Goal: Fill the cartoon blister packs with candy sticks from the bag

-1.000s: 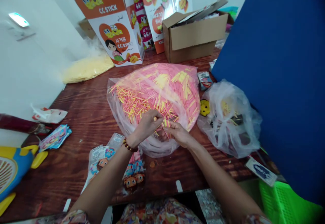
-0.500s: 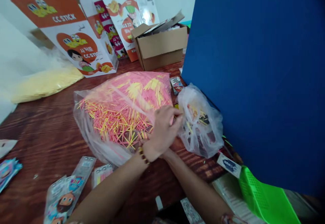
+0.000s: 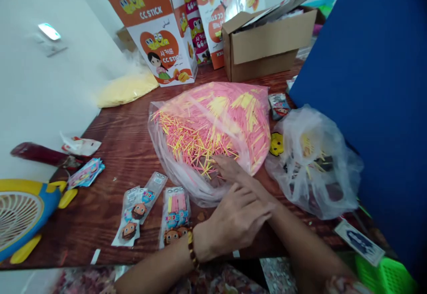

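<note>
Pink and yellow thin sticks (image 3: pixel 187 145) fill a large clear plastic bag (image 3: pixel 156 125) lying on the table, its mouth towards me. My right hand (image 3: pixel 230 169) reaches into that mouth, fingers stretched out at the near edge of the sticks. Closer to me, my left hand (image 3: pixel 233 220), with a bead bracelet on the wrist, hovers beside the right forearm. Its fingers are curled in, and what they hold, if anything, is hidden. Left of it lies a printed clear packet (image 3: pixel 176 214) with sticks inside. More flat packets (image 3: pixel 133 216) overlap farther left.
A thin white plastic bag (image 3: pixel 316 169) with some sticks inside stands at the right, beside a blue panel (image 3: pixel 376 107). At the back are orange-white cartons (image 3: pixel 163 40) and an open cardboard box (image 3: pixel 267 49). A yellow-blue fan (image 3: pixel 23 214) sits far left.
The view has swung left. My left hand has drawn back from beside the white bag towards me. My right hand, mostly hidden before, now shows at the stick bag's mouth.
</note>
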Demonstrator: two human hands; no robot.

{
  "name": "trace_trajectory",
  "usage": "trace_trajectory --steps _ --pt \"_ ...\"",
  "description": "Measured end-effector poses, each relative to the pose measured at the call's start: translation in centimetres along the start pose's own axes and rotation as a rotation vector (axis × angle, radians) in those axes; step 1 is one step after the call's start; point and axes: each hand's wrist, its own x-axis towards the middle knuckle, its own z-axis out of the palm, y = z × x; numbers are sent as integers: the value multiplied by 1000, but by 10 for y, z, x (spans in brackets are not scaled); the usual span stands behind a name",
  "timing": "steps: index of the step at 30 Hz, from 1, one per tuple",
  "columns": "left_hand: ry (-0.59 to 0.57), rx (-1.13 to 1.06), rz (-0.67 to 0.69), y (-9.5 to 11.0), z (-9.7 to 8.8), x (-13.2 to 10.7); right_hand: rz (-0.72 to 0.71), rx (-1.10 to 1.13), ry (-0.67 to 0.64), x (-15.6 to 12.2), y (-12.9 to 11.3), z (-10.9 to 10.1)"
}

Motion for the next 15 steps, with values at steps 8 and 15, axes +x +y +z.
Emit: trace_trajectory --steps 8,15 --pt "261 55 -381 -41 -37 -124 -54 -585 -240 25 -19 7" --pt "453 225 -930 -95 -85 -214 179 -526 -109 36 -17 1"
